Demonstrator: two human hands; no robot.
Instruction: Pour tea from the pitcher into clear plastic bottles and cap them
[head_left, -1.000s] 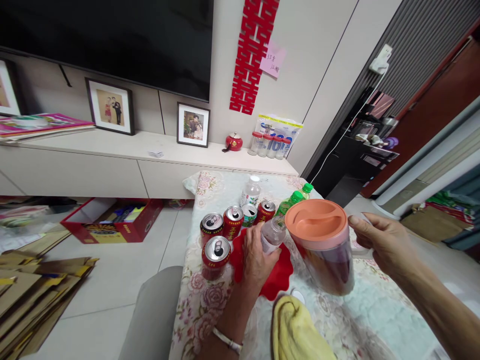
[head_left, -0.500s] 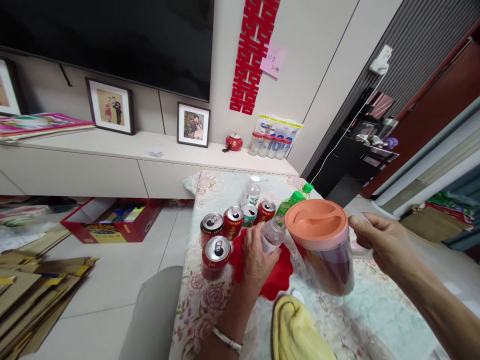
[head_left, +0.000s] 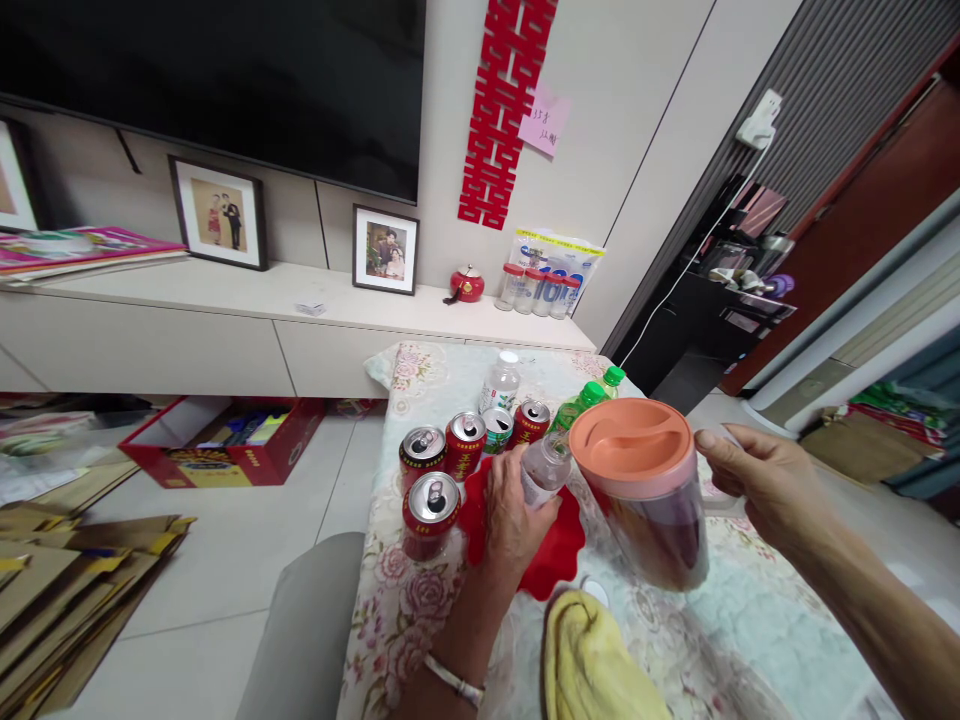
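Observation:
My right hand [head_left: 757, 482] grips the handle of a clear pitcher [head_left: 660, 525] with an orange lid, holding dark liquid, lifted above the table. The pitcher's spout side leans toward a small open clear bottle [head_left: 544, 467]. My left hand [head_left: 512, 510] is wrapped round that bottle, which stands over a red mat [head_left: 559, 555]. Several red cans [head_left: 431, 505] stand just left of my left hand. A white bottle cap [head_left: 596, 591] lies near the mat.
A floral cloth covers the table [head_left: 405, 610]. A yellow towel [head_left: 592, 665] lies at the near edge. Green-capped bottles [head_left: 592, 398] and a white-capped bottle [head_left: 501, 382] stand behind. A grey chair [head_left: 307, 620] sits left; a red box [head_left: 225, 452] and flattened cardboard [head_left: 67, 590] lie on the floor.

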